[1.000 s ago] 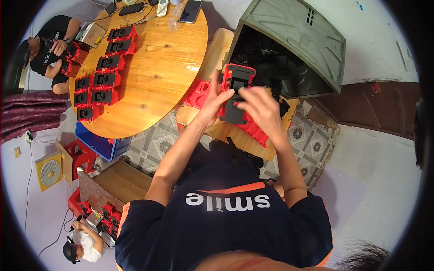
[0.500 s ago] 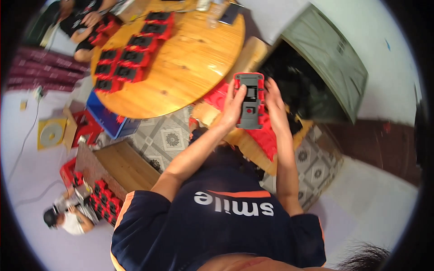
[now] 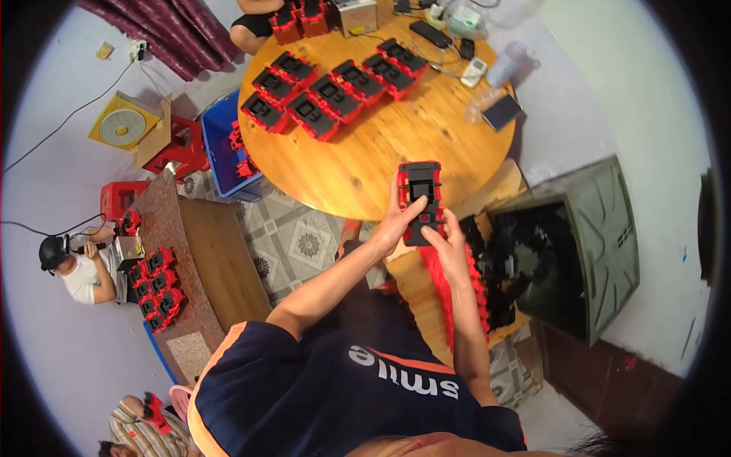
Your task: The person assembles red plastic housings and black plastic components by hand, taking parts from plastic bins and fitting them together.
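Observation:
Held in front of me, close to the near edge of the round wooden table (image 3: 426, 145), is a red plastic housing with a black face plate (image 3: 420, 174). The plate has a square recess and a small red spot below it. My left hand (image 3: 397, 222) grips its left side, thumb lying on the face. My right hand (image 3: 451, 250) holds the lower right, with its thumb at the bottom edge. Beyond it on the table stand similar red and black housings (image 3: 335, 93) in rows. Red parts (image 3: 453, 297) lie on a wooden surface beside my right forearm.
At the right a large grey bin (image 3: 601, 251) lies with black parts inside. A blue crate (image 3: 221, 145) with red parts stands left of the table. A person in a cap (image 3: 84, 266) sits behind another table (image 3: 171, 221). Phones, a bottle (image 3: 509, 62) and cables lie at the far right.
My view has turned, so the table appears farther right. The right hand, fingers spread beside the housing before, has closed on its lower right. The left thumb has shifted on the face.

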`<state>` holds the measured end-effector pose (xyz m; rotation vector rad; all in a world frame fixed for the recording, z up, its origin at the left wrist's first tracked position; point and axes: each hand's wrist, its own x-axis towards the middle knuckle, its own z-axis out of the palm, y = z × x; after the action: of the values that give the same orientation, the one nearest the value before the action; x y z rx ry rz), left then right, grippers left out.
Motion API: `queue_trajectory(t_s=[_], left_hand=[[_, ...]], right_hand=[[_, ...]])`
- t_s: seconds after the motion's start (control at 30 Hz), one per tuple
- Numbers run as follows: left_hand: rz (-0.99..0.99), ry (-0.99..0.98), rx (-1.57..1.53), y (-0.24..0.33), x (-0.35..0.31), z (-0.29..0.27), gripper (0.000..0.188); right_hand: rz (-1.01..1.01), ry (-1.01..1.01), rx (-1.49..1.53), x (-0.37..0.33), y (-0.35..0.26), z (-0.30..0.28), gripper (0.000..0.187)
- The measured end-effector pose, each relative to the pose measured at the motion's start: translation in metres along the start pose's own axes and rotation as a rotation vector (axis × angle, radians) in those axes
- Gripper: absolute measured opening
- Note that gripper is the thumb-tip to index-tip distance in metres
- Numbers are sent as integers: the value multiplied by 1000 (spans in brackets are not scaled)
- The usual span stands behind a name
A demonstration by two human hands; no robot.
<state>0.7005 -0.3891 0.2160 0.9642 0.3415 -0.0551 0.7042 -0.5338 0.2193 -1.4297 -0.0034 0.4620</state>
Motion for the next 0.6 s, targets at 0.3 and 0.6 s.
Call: queue_trajectory(t_s=[0.3, 0.6], left_hand=[[504, 442, 174, 148, 110, -111, 75], [152, 384, 328, 98, 49, -195, 66]], right_hand=[[-331, -300, -26, 280, -92, 158, 54], [149, -235, -424, 539, -42, 274, 50]])
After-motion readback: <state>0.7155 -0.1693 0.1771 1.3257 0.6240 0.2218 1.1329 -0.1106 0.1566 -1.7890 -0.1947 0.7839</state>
